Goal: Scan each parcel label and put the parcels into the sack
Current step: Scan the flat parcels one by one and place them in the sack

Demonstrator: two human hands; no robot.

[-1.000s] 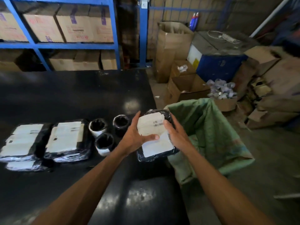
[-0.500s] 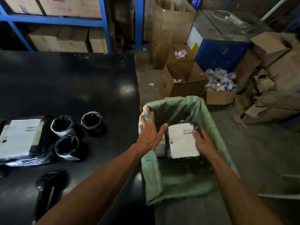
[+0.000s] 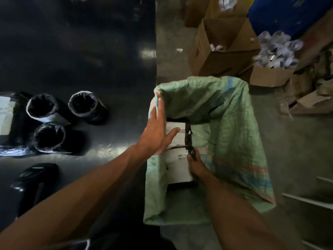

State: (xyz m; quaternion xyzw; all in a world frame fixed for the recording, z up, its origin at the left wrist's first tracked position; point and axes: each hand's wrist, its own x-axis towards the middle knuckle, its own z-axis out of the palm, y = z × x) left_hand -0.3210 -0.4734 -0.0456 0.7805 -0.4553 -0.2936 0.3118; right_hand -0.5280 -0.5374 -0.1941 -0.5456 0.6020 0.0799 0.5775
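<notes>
Parcel: low inside the green sack, label up; looks light, soft black wrap, probably slippery, best taken by an edge.
Right hand: grip pinches the parcel's black wrap at its right edge.
Left hand: fingers straight and spread at the sack's left rim, holding nothing.
Sack contents: a second labelled parcel beyond the first.
Tabletop: three rolled parcels, a flat one, scanner.
Cardboard box: paper scraps.

Glossy black table left; grey concrete floor; open cardboard boxes behind; dim light.
</notes>
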